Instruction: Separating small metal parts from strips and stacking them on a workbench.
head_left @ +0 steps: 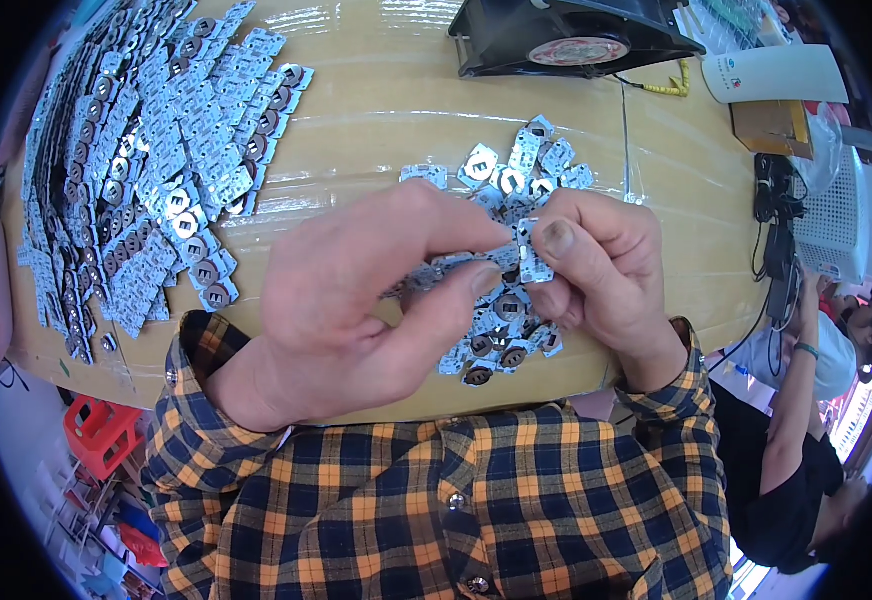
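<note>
Just above the middle of the table, my left hand [371, 290] is closed, with thumb and forefinger pinching a pale strip of circuit boards [454, 262]. Part of that strip is hidden by my fingers. Beside it, my right hand [606, 270] grips a small circuit board [533, 255] between thumb and curled fingers. The two pieces meet or nearly touch; whether they are joined cannot be made out. Beneath and around both hands lies a loose pile of small circuit boards [511, 307], several carrying round metal coin-cell holders.
Overlapping strips of circuit boards [181, 130] cover the table's left side. A black fan [576, 40] stands at the back. On the right are a white cup [776, 74], a brown box [771, 128], black cables [778, 210] and a white perforated basket [831, 225]. Other people [796, 440] sit at right.
</note>
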The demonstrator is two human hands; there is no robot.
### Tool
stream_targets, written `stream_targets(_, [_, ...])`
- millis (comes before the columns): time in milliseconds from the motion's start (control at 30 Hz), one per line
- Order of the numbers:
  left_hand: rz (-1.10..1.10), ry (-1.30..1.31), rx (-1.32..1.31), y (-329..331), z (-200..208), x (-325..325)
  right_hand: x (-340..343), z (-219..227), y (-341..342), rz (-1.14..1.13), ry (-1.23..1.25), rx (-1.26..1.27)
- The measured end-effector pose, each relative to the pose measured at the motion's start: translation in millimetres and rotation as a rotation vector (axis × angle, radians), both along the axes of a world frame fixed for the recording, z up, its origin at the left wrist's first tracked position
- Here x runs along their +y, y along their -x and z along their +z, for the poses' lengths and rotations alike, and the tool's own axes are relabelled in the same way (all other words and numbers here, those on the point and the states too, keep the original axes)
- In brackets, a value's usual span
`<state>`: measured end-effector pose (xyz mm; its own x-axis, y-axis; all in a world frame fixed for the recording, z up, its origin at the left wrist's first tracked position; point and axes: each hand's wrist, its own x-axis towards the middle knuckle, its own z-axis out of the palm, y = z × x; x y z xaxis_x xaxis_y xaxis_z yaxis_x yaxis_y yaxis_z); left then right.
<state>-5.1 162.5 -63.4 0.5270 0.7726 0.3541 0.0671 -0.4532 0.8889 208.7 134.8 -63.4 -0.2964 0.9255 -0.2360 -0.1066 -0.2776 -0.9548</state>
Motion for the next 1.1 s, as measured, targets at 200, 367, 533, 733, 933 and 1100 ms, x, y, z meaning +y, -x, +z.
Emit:
stream_targets(200, [0.091,-0.199,-0.037,-7.7,-14.7,-5.5,-1.8,-0.8,-0.2,0.004,0.013,-0.064])
stream_targets(367, [0.108,-0.206,-0.028,-3.9,-9.2,-6.3,-1.1,-2.4,4.0,0.004,0.015,-0.017])
stream_targets(533, [0.114,-0.202,-0.068,4.0,-6.0,-3.2,1.3,-0.7,7.6,0.018,0.004,0.021])
stream_targets(733, [0.117,-0.143,-0.079,7.7,-5.4,-4.3,-0.7,-1.0,8.8,0.017,-0.043,0.027])
stream_targets(933, [0.137,-0.19,-0.086,9.8,-6.7,0.9,4.9,1.5,11.8,0.002,-0.047,-0.014])
stream_targets(1100, [0.17,-0.168,-0.08,7.4,-7.6,7.1,15.5,6.7,15.2,-0.045,0.197,0.103])
